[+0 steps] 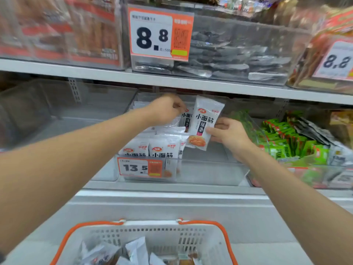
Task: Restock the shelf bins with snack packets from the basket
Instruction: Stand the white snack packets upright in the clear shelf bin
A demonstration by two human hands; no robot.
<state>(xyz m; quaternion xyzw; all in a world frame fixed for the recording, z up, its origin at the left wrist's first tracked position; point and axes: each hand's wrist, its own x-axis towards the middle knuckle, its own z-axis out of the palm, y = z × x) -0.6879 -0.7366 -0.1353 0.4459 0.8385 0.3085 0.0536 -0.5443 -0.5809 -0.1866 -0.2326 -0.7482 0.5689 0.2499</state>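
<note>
1. Landmark: the clear bin (210, 175) carrying the 13.5 price tag (140, 167). All positions below refer to it.
2. The right hand (227, 134) pinches a white snack packet (205, 123) at its lower right edge, thumb on the printed face. The packet is held upright above the bin's middle and is not yet set down.
3. The left hand (166, 109) reaches toward the bin's rear, fingers curled onto the top of a second packet (186, 119) standing there.
4. Matching packets stand in rows at the bin's front left.
5. The basket (133, 225) sits below and in front of the bin and holds loose packets.
6. Handling, by judgement: the packet looks light, thin and pliable, with slick film likely to slide or slump. Grip a sealed edge — not the filled centre — and support it until it leans against a neighbour.
</note>
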